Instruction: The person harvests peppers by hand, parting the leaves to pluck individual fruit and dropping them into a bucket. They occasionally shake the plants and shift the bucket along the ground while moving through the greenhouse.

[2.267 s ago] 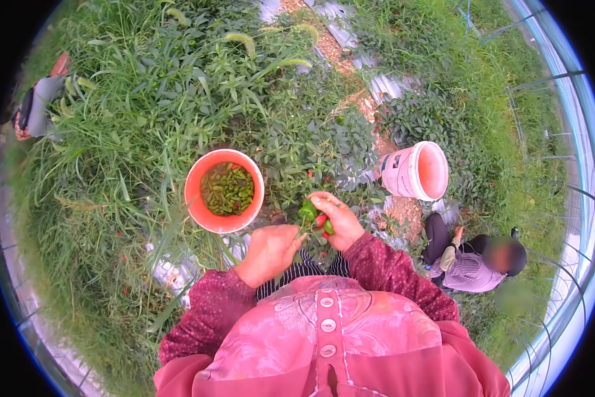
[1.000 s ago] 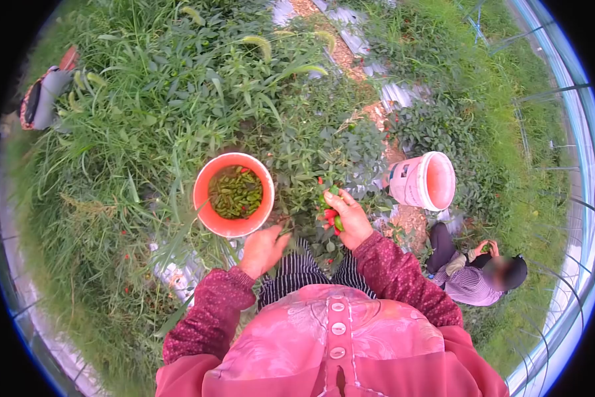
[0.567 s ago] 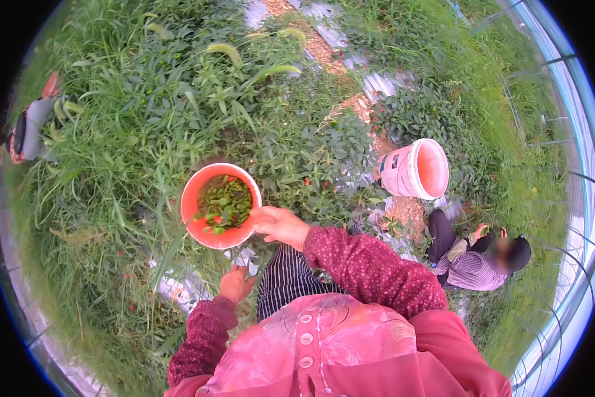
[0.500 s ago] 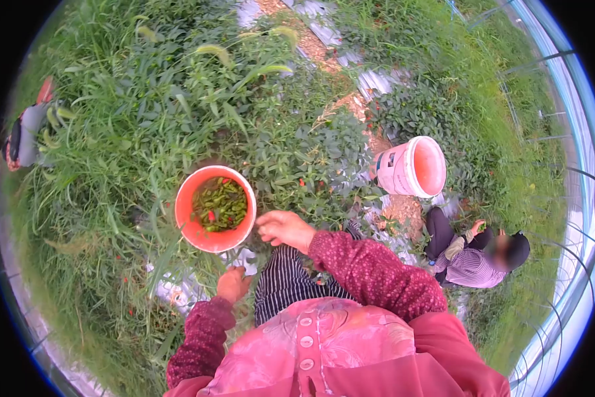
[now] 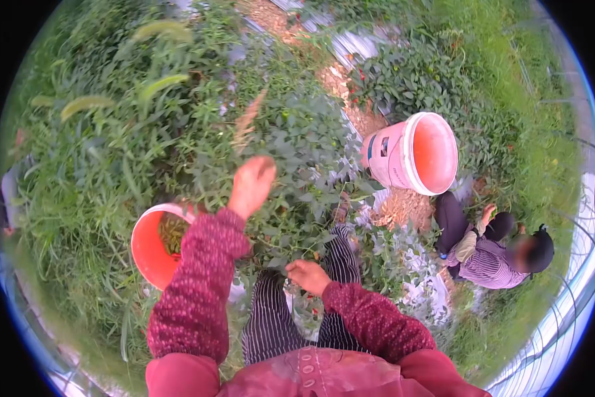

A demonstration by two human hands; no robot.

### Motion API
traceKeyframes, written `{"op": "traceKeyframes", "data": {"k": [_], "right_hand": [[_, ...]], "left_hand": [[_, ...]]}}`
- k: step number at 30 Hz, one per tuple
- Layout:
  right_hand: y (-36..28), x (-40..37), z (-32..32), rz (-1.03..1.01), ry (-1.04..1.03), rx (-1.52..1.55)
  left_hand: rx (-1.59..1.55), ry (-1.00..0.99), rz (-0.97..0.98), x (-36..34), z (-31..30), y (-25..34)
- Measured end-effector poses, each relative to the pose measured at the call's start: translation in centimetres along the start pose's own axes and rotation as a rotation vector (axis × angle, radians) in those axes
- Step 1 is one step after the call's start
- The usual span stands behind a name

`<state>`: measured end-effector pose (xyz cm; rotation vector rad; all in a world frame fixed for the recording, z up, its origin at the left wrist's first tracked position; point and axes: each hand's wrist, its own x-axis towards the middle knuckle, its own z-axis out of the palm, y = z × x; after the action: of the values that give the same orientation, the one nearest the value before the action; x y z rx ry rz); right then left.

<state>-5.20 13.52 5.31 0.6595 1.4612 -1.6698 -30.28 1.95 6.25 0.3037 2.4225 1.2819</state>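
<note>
My left hand [image 5: 252,187] reaches forward over the leafy pepper plants [image 5: 291,142], its fingers curled in among the foliage. What they hold, if anything, is hidden. Close in front of my knees is my right hand [image 5: 309,276], fingers pinched together at low leaves and stems; I cannot make out anything in them. Left of my left forearm, an orange-lined bucket [image 5: 146,246] is partly covered by the sleeve. Green peppers [image 5: 171,237] show inside it.
A second bucket [image 5: 393,155], pale outside and orange inside, lies tilted at the right. Beyond it a person [image 5: 486,264] in a striped top crouches among plants. Tall grass [image 5: 79,198] grows at the left. Silvery ground sheeting [image 5: 353,46] and dry soil show between rows.
My left hand has moved up and forward past the pepper bucket into the plants. My right hand has come away from the bucket's rim, down toward my knees. The view has shifted right.
</note>
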Motion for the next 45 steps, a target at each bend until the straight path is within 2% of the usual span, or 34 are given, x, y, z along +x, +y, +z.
{"op": "traceKeyframes", "data": {"k": [3,5,7,9,10,12,14,15,17,19,21,23,25,26,28,29,31,32,33,35,36,37,39,40,41,42,43,45], "right_hand": [[1.3,0.4,-2.4,0.013,-0.001,0.094],[1.8,0.9,-4.2,0.033,-0.016,0.181],[1.0,0.5,-6.3,0.028,-0.005,0.201],[-0.1,0.4,-9.2,0.063,0.013,0.213],[-0.2,0.5,-10.5,0.064,0.05,0.255],[-0.8,0.9,-13.8,0.038,0.1,0.319],[-1.9,1.8,-17.2,-0.03,0.144,0.362],[-2.7,2.5,-18.7,-0.072,0.178,0.381],[-6.3,3.8,-21.4,-0.059,0.241,0.264],[-8.4,6.2,-22.9,-0.185,0.262,0.305],[-11.6,8.6,-22.9,-0.288,0.274,0.153],[-13.6,12.0,-21.6,-0.332,0.265,0.161],[-14.5,16.1,-19.9,-0.445,0.275,-0.206],[-14.8,18.0,-18.8,-0.437,0.265,-0.21],[-14.9,21.1,-17.0,-0.263,0.407,-0.604],[-14.5,22.1,-16.2,-0.253,0.407,-0.601],[-14.0,23.3,-14.7,-0.165,0.47,-0.43],[-13.9,23.8,-14.7,-0.011,0.326,-0.416],[-12.8,24.3,-14.4,0.002,0.324,-0.423],[-10.4,24.9,-13.9,0.024,0.083,-0.294],[-8.3,25.1,-13.9,-0.02,-0.001,-0.175],[-7.2,24.2,-13.8,-0.009,0.002,-0.178],[-5.1,22.3,-13.3,-0.28,0.083,-0.228],[-3.5,22.1,-13.4,-0.271,0.088,-0.225],[-1.9,22.1,-13.5,-0.153,-0.075,0.524],[-0.7,22.0,-13.5,-0.022,-0.238,1.272],[-0.6,21.8,-13.2,-0.021,-0.23,1.284],[-0.7,21.4,-12.2,0.031,0.006,1.243]], "left_hand": [[-0.05,0.024,-0.096,7.1,3.9,-1.8],[0.312,0.04,-0.158,10.2,5.8,-2.1],[0.383,-0.005,-0.194,11.4,7.7,-3.0],[0.579,-0.217,-0.368,11.3,9.1,-3.9],[0.662,-0.419,-0.479,11.2,9.3,-2.7],[0.78,-0.614,-0.425,9.9,10.0,-4.8],[0.753,-0.607,-0.299,7.7,10.3,-6.9],[0.761,-0.603,-0.302,6.9,10.0,-6.6],[0.656,-0.534,-0.199,5.2,9.6,-6.0],[0.607,-0.521,-0.208,3.7,9.5,-6.5],[0.555,-0.522,-0.224,2.2,9.4,-6.7],[0.516,-0.559,-0.325,1.9,9.5,-5.3],[0.478,-0.508,-0.279,1.4,10.0,-6.2],[0.428,-0.539,-0.242,0.8,10.3,-6.8],[0.364,-0.567,-0.188,-0.5,10.7,-7.8],[0.361,-0.576,-0.19,-0.9,10.7,-8.3],[0.355,-0.609,-0.197,-2.0,10.7,-9.3],[0.38,-0.671,-0.172,-2.5,10.9,-10.5],[0.367,-0.675,-0.178,-2.5,10.8,-10.6],[0.316,-0.672,-0.244,-2.6,10.5,-10.4],[0.303,-0.678,-0.247,-2.6,10.2,-10.2],[0.215,-0.641,-0.269,-2.5,9.8,-10.2],[0.121,-0.614,-0.292,-2.3,8.8,-10.4],[-0.034,-0.588,-0.353,-2.1,8.2,-10.8],[-0.187,-0.562,-0.417,-2.1,7.9,-11.0],[-0.194,-0.511,-0.456,-1.3,6.9,-9.1],[-0.191,-0.523,-0.459,-1.0,6.3,-9.6],[-0.5,-0.377,-0.496,-0.2,4.4,-11.2]]}}
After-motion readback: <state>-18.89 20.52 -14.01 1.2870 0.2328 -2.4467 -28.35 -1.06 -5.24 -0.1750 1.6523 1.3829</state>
